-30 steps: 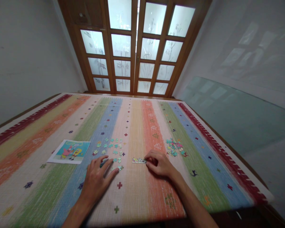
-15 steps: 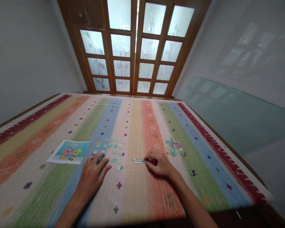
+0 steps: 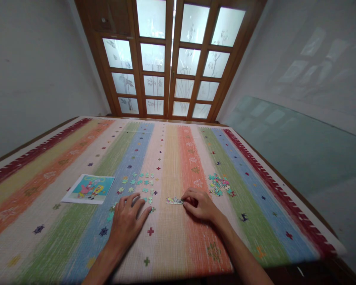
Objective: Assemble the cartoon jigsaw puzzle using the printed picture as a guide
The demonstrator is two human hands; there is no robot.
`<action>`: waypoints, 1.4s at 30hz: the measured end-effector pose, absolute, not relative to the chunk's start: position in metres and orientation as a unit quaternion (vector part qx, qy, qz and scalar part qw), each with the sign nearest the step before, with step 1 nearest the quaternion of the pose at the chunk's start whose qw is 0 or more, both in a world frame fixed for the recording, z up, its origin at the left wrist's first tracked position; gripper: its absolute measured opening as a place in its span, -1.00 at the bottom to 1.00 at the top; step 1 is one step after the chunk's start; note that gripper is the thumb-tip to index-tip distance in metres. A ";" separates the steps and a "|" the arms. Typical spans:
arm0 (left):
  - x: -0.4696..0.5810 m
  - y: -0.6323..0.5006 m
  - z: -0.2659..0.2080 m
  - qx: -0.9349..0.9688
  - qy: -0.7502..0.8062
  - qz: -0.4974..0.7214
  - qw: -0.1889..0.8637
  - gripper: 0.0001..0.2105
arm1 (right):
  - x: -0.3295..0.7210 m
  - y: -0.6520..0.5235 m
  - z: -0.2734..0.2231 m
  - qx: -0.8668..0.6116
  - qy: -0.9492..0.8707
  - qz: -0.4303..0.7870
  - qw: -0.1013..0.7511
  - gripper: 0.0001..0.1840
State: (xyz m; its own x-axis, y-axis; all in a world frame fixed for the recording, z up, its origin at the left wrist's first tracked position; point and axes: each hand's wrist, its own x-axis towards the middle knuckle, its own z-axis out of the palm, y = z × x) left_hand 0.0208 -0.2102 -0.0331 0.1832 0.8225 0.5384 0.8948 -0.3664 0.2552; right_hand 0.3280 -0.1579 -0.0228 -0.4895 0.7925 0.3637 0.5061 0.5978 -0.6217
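My right hand (image 3: 201, 204) is closed in a pinch at the right end of a short strip of joined jigsaw puzzle pieces (image 3: 173, 200) lying flat on the cloth. The fingers cover the piece at that end. Resting low over the cloth, my left hand (image 3: 128, 217) has its fingers apart and nothing visible in it. Several loose green-blue puzzle pieces (image 3: 140, 182) lie in rough rows just beyond its fingertips. Some pieces are partly hidden by this hand, and a few green ones show at its left side.
A heap of mixed puzzle pieces (image 3: 219, 185) lies right of my right hand. To the left is a printed cartoon picture (image 3: 91, 189). A striped tablecloth (image 3: 172, 245) covers the table. Behind stand wooden doors (image 3: 169, 79) with frosted panes; a glass sheet (image 3: 296, 134) leans at the right wall.
My left hand has moved right, nearer the strip, uncovering green pieces at its left and covering others. My right hand keeps its pinch at the strip's end. The view has shifted slightly.
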 end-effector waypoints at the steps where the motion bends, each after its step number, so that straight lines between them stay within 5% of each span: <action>1: 0.021 -0.210 -0.034 -0.769 -0.558 -0.306 0.059 -0.79 | 0.328 -0.158 -0.023 -0.390 -0.834 0.223 0.322 -0.85; 42: -0.114 -0.219 -0.036 -0.762 -0.598 -0.249 0.014 -0.56 | 0.329 -0.158 -0.021 -0.406 -0.832 0.221 0.306 -0.89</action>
State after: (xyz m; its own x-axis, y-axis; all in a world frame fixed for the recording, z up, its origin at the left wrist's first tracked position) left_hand -0.1138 -0.2191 -0.0359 0.1608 0.9040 0.3962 0.9184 -0.2841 0.2755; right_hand 0.3290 -0.1580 -0.0206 -0.4836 0.8105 0.3304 0.5403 0.5734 -0.6159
